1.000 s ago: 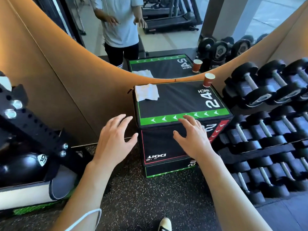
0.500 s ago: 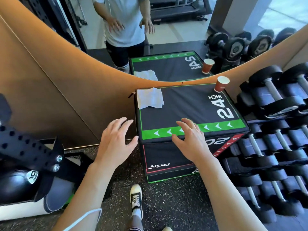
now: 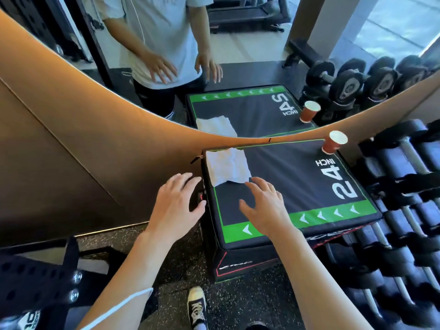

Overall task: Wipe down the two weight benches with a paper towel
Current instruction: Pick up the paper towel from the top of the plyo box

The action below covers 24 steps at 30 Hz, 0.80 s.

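A white paper towel [image 3: 227, 167] lies crumpled on the far left corner of a black and green padded box [image 3: 297, 186] marked 24 INCH. My right hand [image 3: 264, 207] hovers over the box top with fingers spread, its fingertips just short of the towel's near edge. My left hand [image 3: 177, 207] is open too, held off the box's left side. Neither hand holds anything. No weight bench is clearly in view.
A red paper cup [image 3: 333, 142] stands on the box's far right corner. A dumbbell rack [image 3: 404, 186] fills the right side. A mirror [image 3: 238, 55] on the wall behind reflects the box and a person. Black rack equipment [image 3: 35, 282] sits at lower left. My shoe [image 3: 196, 306] is on the rubber floor.
I have stepped closer to the box. My right hand has moved from the box's front edge across the top toward the paper towel; my left hand came forward alongside.
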Each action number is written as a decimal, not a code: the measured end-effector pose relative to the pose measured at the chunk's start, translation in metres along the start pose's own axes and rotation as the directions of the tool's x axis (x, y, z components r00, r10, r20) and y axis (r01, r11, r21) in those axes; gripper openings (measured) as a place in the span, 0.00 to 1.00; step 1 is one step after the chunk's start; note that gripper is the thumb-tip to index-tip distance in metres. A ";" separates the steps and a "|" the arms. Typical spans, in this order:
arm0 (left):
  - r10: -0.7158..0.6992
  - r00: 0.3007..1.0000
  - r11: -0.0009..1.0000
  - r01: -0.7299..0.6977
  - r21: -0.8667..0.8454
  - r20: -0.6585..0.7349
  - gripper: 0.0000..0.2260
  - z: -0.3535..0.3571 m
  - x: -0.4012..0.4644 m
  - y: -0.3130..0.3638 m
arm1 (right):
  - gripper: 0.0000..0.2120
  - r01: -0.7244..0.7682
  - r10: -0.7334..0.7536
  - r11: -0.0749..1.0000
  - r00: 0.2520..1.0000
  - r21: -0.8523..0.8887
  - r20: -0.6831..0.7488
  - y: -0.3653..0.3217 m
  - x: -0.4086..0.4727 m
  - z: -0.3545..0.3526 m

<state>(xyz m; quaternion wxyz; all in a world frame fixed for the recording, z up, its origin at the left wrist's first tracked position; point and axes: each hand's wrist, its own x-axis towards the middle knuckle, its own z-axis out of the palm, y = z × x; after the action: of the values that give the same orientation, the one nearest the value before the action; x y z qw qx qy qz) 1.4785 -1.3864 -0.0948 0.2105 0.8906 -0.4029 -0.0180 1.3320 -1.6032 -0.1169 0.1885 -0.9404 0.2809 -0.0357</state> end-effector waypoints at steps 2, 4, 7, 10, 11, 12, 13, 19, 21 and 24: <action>0.016 1.000 1.000 -0.016 0.007 0.023 0.27 0.004 0.010 -0.015 | 0.29 -0.002 0.002 1.000 1.000 -0.014 0.015 -0.007 0.012 0.007; 0.016 0.999 1.000 -0.016 0.000 0.046 0.28 0.009 0.019 -0.026 | 0.28 -0.008 0.009 0.999 0.999 -0.032 0.033 -0.010 0.021 0.012; 0.020 0.998 1.000 -0.019 -0.021 0.057 0.28 0.021 0.029 -0.039 | 0.28 -0.003 0.006 0.998 0.998 -0.058 0.055 -0.011 0.036 0.022; 0.038 0.995 0.999 -0.036 -0.020 0.094 0.29 0.037 0.039 -0.049 | 0.27 0.025 -0.016 0.996 0.995 -0.087 0.095 -0.011 0.057 0.035; 0.041 0.993 0.999 -0.039 -0.018 0.110 0.29 0.043 0.042 -0.051 | 0.27 0.034 -0.024 0.995 0.994 -0.094 0.109 -0.010 0.065 0.039; 0.042 0.991 0.999 -0.040 -0.019 0.124 0.29 0.047 0.045 -0.054 | 0.27 0.047 -0.035 0.994 0.992 -0.097 0.121 -0.009 0.073 0.043; 0.042 0.990 0.999 -0.040 -0.018 0.135 0.28 0.051 0.048 -0.056 | 0.27 0.062 -0.049 0.993 0.990 -0.098 0.131 -0.007 0.081 0.047; 0.050 0.986 0.999 -0.053 0.014 0.161 0.29 0.071 0.064 -0.058 | 0.27 0.122 -0.100 0.985 0.980 -0.124 0.173 0.002 0.128 0.070; 0.063 0.982 0.998 -0.067 0.015 0.177 0.28 0.076 0.069 -0.058 | 0.27 0.141 -0.111 0.982 0.971 -0.128 0.213 0.003 0.142 0.078; 0.070 0.979 0.997 -0.073 0.012 0.190 0.27 0.083 0.073 -0.061 | 0.25 0.181 -0.139 0.974 0.953 -0.137 0.268 0.009 0.155 0.090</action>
<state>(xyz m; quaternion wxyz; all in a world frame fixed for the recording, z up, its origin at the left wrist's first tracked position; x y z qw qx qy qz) 1.5545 -1.4329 -0.1838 0.1633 0.8716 -0.4530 -0.0915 1.4734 -1.6643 -0.2096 0.1435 -0.9688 0.1788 0.0939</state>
